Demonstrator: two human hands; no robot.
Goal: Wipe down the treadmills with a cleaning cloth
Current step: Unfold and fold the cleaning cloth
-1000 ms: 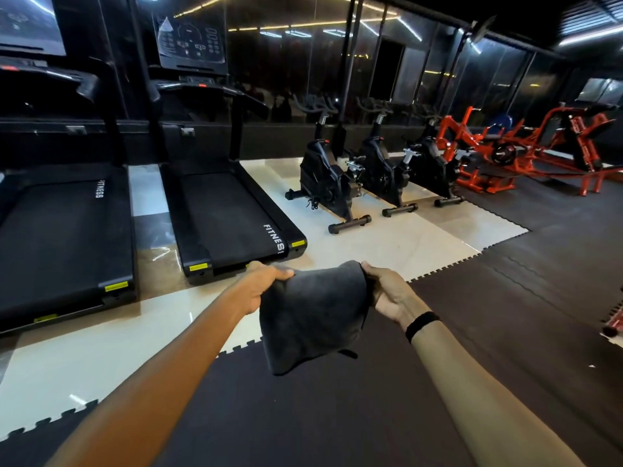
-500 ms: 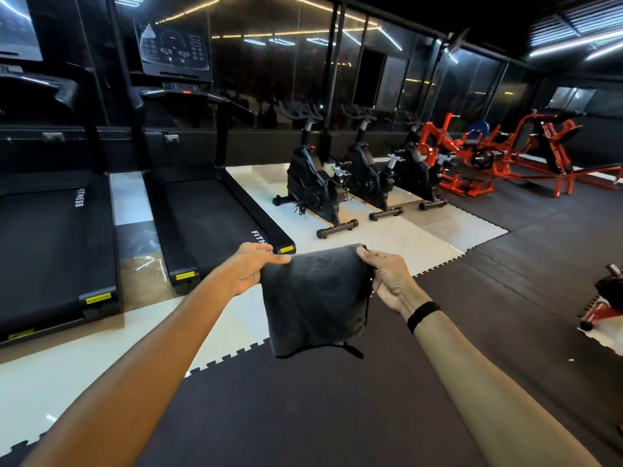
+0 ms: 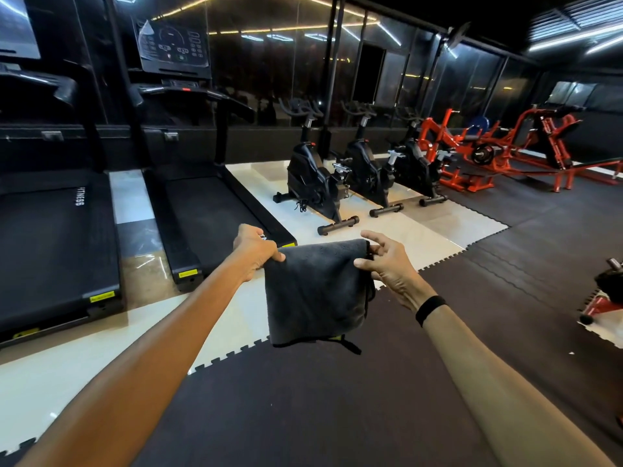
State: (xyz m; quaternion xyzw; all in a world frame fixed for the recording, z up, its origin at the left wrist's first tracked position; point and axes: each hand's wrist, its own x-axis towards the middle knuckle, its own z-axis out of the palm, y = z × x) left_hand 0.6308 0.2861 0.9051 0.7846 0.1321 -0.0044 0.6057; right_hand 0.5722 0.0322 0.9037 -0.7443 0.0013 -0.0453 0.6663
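Cloth point(image 3: 317, 291) hanging clear of treadmills point(image 3: 209, 214)

Indoor gym, two black treadmills point(image 3: 209, 210), row of exercise bikes point(image 3: 317, 187), orange weight machines point(image 3: 485, 153), rubber mat flooring point(image 3: 505, 281)

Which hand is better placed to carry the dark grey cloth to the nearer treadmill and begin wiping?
Left, probably. The left hand grips the dark grey cleaning cloth at its top corner, on the side toward the nearer black treadmill. The right hand has spread fingers at the other corner.
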